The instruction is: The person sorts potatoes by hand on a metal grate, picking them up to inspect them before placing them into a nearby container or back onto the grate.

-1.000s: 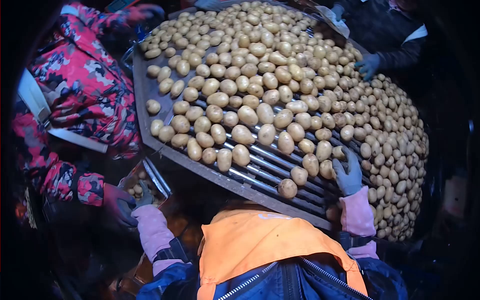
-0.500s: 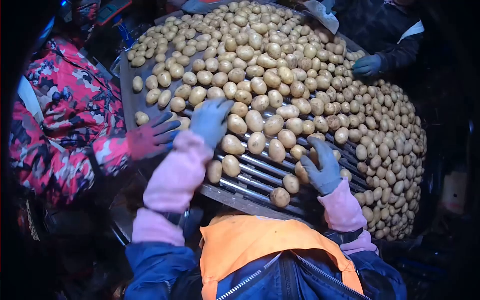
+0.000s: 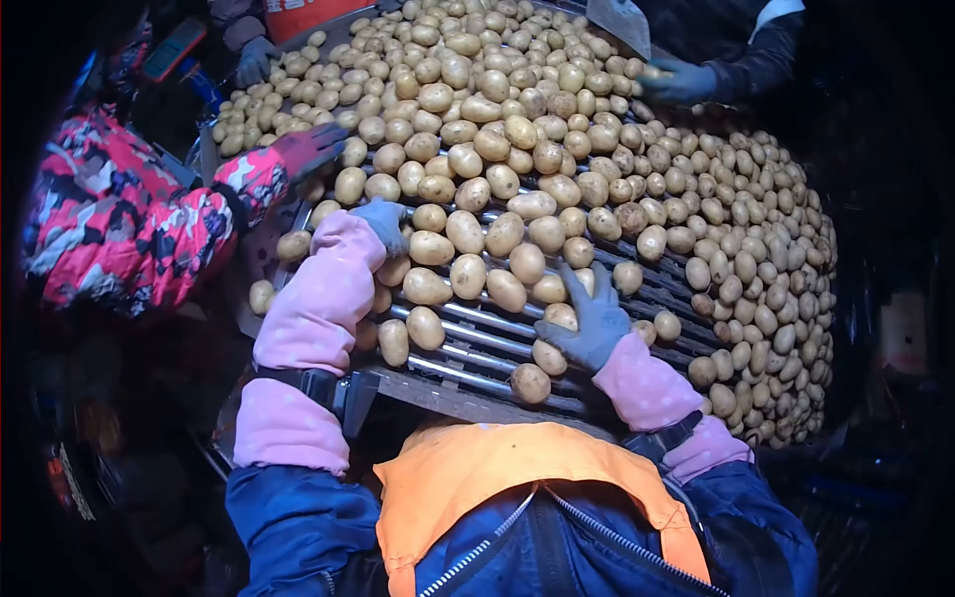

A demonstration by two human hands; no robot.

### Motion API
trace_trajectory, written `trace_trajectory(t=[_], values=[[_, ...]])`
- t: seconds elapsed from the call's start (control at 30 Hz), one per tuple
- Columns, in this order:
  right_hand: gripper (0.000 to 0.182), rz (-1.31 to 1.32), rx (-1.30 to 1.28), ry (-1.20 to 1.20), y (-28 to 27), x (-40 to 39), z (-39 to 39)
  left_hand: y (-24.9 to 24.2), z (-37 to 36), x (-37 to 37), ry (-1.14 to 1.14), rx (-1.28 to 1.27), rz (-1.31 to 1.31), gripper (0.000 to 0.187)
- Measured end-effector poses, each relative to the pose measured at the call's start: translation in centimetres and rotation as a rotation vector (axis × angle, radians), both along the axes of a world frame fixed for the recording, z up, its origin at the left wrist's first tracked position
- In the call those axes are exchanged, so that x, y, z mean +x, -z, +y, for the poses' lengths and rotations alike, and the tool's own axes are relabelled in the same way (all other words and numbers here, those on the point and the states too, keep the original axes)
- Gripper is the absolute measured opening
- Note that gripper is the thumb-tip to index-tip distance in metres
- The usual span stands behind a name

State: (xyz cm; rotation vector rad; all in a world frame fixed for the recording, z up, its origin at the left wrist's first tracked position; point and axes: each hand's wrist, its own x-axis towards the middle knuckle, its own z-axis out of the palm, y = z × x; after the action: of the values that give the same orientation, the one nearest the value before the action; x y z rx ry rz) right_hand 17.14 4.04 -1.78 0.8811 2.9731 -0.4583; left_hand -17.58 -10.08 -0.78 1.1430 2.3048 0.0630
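Note:
Pale potatoes (image 3: pixel 464 231) lie thick over a sorting table of metal rollers (image 3: pixel 477 350). My left hand (image 3: pixel 383 223), in a grey-blue glove, is among the potatoes at the left side of the rollers; its fingers are mostly hidden. Nearer the front, my right hand (image 3: pixel 597 326), gloved alike, reaches over the rollers with thumb and fingers spread. It touches or nearly touches a few potatoes there, and none is plainly gripped. A single potato (image 3: pixel 530 383) sits on the front rollers below it.
A co-worker's red-and-grey glove (image 3: pixel 310 149) rests at the left edge of the pile. Another person's glove (image 3: pixel 257 62) is at the back left, and a third person's glove (image 3: pixel 684 82) at the back right, near a flat pale scoop-like piece (image 3: pixel 621 24). A wooden edge (image 3: pixel 448 396) borders the front.
The view has shifted. My left hand has moved down among the potatoes at the left, and my right hand has spread its fingers. The left co-worker's glove has moved farther back.

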Motion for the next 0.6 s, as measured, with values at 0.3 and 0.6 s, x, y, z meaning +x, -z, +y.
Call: trace_trajectory(t=[0.3,0.6], values=[[0.069,-0.091,-0.034,-0.093,-0.8,-6.9,-3.4,4.8,-6.4,-1.2,-0.251,0.463,-0.090,0.040],[0.068,0.146,0.092,-0.310,0.9,-6.9,-1.6,1.6,-33.3,8.7,-1.143,1.452,-0.745,0.035]])
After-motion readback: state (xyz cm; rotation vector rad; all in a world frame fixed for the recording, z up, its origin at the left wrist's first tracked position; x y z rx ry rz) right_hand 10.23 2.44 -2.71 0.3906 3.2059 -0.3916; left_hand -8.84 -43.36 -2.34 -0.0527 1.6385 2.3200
